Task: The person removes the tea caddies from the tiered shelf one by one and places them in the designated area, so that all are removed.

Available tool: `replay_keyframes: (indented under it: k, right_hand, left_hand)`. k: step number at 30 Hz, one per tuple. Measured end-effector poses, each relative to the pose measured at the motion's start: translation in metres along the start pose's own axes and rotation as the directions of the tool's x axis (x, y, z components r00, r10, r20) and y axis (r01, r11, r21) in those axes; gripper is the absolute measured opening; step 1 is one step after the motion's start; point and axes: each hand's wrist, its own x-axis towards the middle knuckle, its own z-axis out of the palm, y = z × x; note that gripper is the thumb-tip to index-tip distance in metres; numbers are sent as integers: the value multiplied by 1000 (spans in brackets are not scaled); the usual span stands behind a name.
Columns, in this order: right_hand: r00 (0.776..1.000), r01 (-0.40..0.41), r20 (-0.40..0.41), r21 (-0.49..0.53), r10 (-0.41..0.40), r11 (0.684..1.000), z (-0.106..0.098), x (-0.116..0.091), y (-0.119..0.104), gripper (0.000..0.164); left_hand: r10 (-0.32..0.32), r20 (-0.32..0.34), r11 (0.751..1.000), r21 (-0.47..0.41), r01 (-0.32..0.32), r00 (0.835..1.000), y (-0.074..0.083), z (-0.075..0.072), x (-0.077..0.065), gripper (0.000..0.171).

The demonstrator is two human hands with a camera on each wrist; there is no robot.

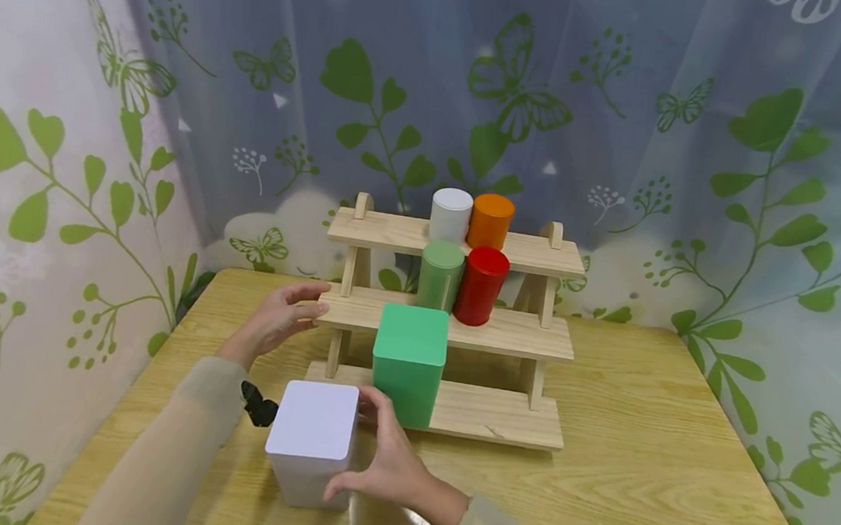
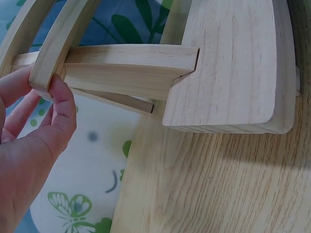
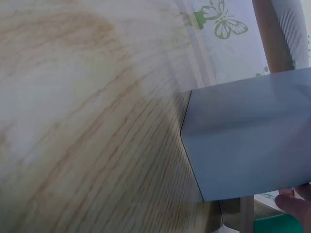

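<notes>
The right hand [image 1: 396, 460] gripped a white box [image 1: 311, 424] while the left hand [image 1: 273, 316] pinched a wooden shelf [image 1: 500, 415]

The white box was upright on or just above the table [image 1: 640, 415], near the shelf's left front corner and left of a green box [image 1: 409, 362] on the lowest tier; whether its base touched the table could not be told. The right thumb and fingers were curled round its right side, and the left ones held the left end of the middle tier. The white box looked stiff and smooth-walled, probably light if hollow, perhaps slippery. A hold across two opposite walls, partway down from the top, seemed surest; the shelf seemed rigid and best steadied by a board's end
</notes>
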Motion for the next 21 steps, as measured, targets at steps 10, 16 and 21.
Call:
replay_keyframes:
  k: [10, 16, 21]
  right_hand:
    - [996, 91, -1, -35, -91, 995, -11, -3, -1, 123]
    - [996, 90, -23, -12, -90, 996, -19, -6, -7, 115]
    - [997, 77, -22, 45, -76, 996, -30, -6, -26, 107]
  left_hand:
    - [-2, 4, 1000, 9, 2, 1000, -2, -1, 1, 53]
    - [-4, 22, 1000, 1, 4, 1000, 0, 0, 1, 55]
    - [-10, 27, 1000, 0, 10, 1000, 3, 1, -2, 54]
